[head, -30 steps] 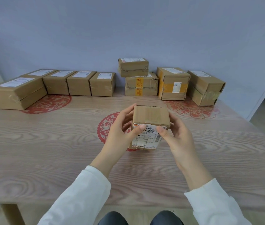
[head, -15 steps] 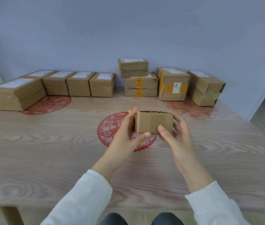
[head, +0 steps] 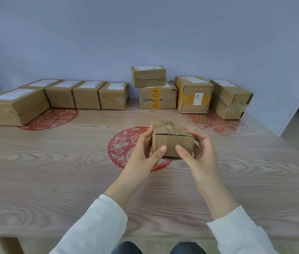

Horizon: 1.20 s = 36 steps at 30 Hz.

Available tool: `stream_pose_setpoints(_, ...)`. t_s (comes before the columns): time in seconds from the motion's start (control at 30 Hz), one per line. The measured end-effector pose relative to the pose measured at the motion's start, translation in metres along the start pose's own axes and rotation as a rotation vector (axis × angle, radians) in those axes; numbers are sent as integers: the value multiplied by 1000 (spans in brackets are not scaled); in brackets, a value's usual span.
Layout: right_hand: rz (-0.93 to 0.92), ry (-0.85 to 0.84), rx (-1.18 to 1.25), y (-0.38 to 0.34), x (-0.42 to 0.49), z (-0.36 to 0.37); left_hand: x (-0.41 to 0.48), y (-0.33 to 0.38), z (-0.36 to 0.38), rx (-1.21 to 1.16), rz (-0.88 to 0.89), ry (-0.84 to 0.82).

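Left hand point(head: 142, 153), right hand point(head: 202, 155) round box point(head: 172, 143)

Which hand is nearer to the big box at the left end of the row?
Left. The left hand grips the small box on the side toward the big box; the right hand grips its other side, farther away.

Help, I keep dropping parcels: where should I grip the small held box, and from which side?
Grip the box by its flat ends, one hand from each side, as the left hand and right hand do: thumbs on the near face. Skip the crumpled top edge.
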State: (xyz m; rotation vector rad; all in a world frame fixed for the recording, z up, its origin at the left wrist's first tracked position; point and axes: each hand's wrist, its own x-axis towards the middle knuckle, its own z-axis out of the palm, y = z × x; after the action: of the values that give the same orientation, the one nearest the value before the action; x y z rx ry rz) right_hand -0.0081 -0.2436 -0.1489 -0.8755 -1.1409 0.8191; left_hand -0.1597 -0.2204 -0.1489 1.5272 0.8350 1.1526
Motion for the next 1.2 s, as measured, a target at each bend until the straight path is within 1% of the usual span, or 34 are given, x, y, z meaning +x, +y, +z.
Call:
stream_pose_setpoints(0.13, -1, -26, -9, 4, -1, 1, 1, -1, 2, -57, -15, 25)
stream_pose_setpoints(0.27, 11, 29, 7, 5, -2, -1, -1, -1, 2, -64, -17, 6)
stream_pose_setpoints(0.37, -2, 7, -20, 9, -2, -1, 0, 1, 0, -106, -79, 10)
stream_pose_setpoints(0.5, 15, -31, -14, 7, -4, -1, 2, 3, -2, -196, -158, 58)
stream_pose_setpoints(0.57, 77, -19, 19, 6, -5, 0, 3, 2, -3, -207, -150, 79)
stream_pose_setpoints(0.63, 208, -12, 43, 9, -3, 1, 4, 0, -4, -205, -108, 97)
stream_pose_setpoints(0.7, 341, -62, 95, 12, -1, 1, 4, -2, -5, -204, -69, 95)
stream_pose_setpoints(0.77, 378, -115, 143, 13, 0, 0, 2, -4, -8, -189, -45, 55)
stream_pose_setpoints(0.87, 363, -119, 151, 13, -2, -2, -1, -6, -9, -184, -70, 14)
stream_pose_setpoints(1.0, 332, -76, 109, 13, -4, -3, 1, -7, -8, -149, -118, 70)
stream_pose_setpoints(1.2, 329, -36, 88, 12, -4, -3, 0, -7, -7, -78, -142, 12)
